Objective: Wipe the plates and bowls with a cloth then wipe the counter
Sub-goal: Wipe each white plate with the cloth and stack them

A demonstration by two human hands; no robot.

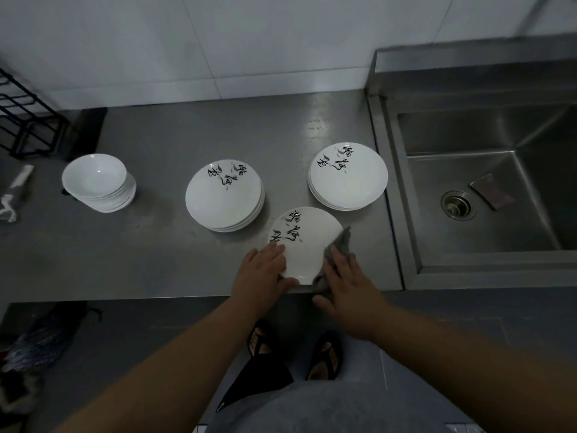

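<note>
left hand [260,273] grips the ink-lettered plate [307,242], flat right hand [349,285] presses cloth [342,242] on it.

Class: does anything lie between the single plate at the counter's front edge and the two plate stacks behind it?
Nothing visible: bare counter separates the plate from the middle stack and the stack beside the sink. The left hand holds its rim; the right hand presses a grey cloth on it.

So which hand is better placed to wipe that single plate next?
Right. The right hand presses the grey cloth on the plate; the left hand holds its rim, steadying it.
</note>
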